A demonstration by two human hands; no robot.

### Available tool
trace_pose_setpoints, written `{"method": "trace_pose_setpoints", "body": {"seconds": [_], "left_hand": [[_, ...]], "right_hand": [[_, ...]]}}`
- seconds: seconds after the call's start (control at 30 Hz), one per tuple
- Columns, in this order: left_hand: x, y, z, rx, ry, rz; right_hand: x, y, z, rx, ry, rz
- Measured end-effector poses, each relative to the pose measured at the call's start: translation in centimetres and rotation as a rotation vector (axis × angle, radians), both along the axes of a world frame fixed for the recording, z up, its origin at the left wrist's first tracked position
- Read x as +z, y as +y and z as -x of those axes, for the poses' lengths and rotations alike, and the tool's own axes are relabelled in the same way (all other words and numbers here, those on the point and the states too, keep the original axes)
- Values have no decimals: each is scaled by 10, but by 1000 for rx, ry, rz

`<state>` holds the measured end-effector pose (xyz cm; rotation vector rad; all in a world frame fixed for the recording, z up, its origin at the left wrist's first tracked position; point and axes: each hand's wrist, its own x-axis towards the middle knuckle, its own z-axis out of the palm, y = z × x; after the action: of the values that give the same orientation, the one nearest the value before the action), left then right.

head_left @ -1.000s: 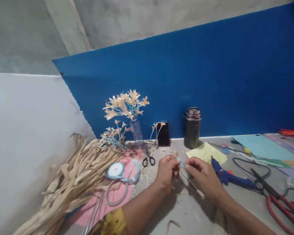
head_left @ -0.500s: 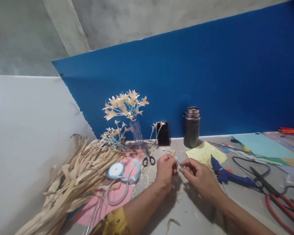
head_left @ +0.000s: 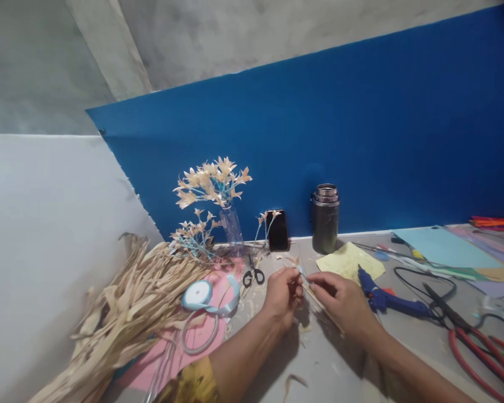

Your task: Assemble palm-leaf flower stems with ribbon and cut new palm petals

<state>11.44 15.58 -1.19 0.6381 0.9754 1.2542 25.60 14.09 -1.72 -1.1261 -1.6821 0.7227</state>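
Pinched in the left hand (head_left: 283, 294), the flower (head_left: 293, 261) sits at one o'clock from it, while the right hand (head_left: 339, 294), at three o'clock, grasps the ribbon (head_left: 303, 275), probably best kept taut and slanted to lie smooth.

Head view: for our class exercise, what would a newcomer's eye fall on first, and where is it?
Probably the big blue panel across the back, with pale flowers in a clear container before it, left of centre. Next might come the dry husks heaped at left and the red-handled shears at lower right. Front and centre, the left hand and right hand pinch a small blue-stemmed piece.
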Motion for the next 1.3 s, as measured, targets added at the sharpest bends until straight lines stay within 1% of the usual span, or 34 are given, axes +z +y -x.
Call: {"method": "trace_pose_setpoints", "body": {"seconds": [0.1, 0.17, 0.23, 0.33, 0.53, 0.63, 0.7, 0.77, 0.83, 0.87, 0.9, 0.97, 1.03, 1.07, 1.2, 1.23, 1.3], "left_hand": [[3, 0, 2, -37, -59, 1], [4, 1, 3, -65, -90, -7], [3, 1, 3, -81, -116, -11], [2, 2, 2, -82, -150, -15], [2, 2, 2, -61, -186, -12], [2, 1, 2, -55, -167, -21], [1, 1, 1, -48, -150, -30], [-1, 2, 1, -28, -130, -36], [-4, 3, 1, -2, -111, -42], [-5, 3, 1, 10, -103, -45], [-6, 3, 1, 20, -96, -48], [-8, 3, 0, 29, -89, -53], [-9, 1, -1, 14, -99, -54], [-9, 0, -2, -3, -112, -52], [-8, -6, -4, -48, -127, -72], [-8, -7, -4, -49, -110, -85], [-7, -7, -4, -47, -69, -105]], "right_hand": [[9, 0, 0, 41, 253, 368], [13, -1, 1, 64, 406, 547], [15, -2, 2, 80, 500, 628], [15, -3, 3, 93, 552, 659], [9, -1, 1, 121, 536, 643], [8, 0, 1, 113, 423, 556], [6, 1, 0, 76, 262, 402], [2, 1, -1, 36, 73, 168], [-4, 0, -1, 43, -94, -73], [-8, 0, -1, 56, -162, -167], [-11, -1, -2, 70, -219, -238], [-14, -2, -2, 74, -282, -310], [-12, -2, -2, 45, -249, -294], [-9, -2, -2, 26, -199, -250], [9, -2, -3, -6, 65, 69], [13, -2, -3, -3, 116, 131], [16, -3, -3, 5, 173, 191]]}}
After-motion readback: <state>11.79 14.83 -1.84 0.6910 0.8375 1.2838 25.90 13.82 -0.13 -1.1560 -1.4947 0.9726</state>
